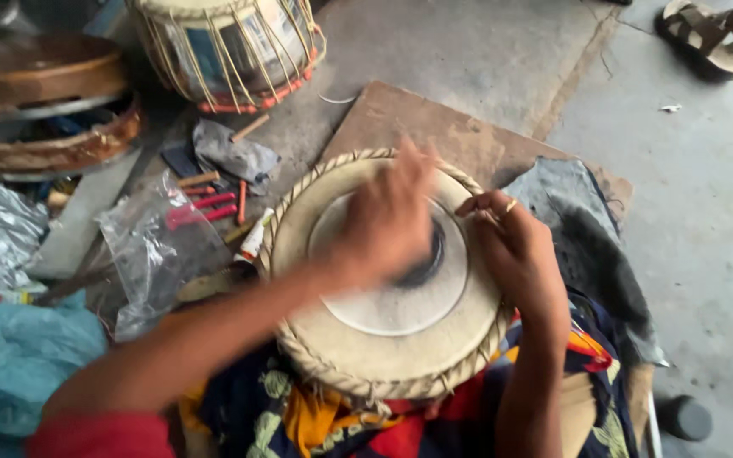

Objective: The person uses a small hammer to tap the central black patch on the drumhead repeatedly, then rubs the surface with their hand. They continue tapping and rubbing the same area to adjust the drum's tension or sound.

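Note:
A round drum head [358,339] with pale skin, a braided rim and a dark centre patch rests on my lap over patterned cloth. My left hand [388,222] is blurred and lies over the dark patch in the middle of the skin, fingers bent; whether it grips anything is hidden. My right hand [515,250] rests on the drum's right rim, fingers curled at the braided edge, a ring on one finger.
A second drum [231,47] with straps stands at the back. Wooden frames [40,102] are stacked at left. Plastic bags [142,246], red tools [201,208], and grey cloth [235,153] lie beside the drum. A board [434,127] sits under it; a sandal [710,34] far right.

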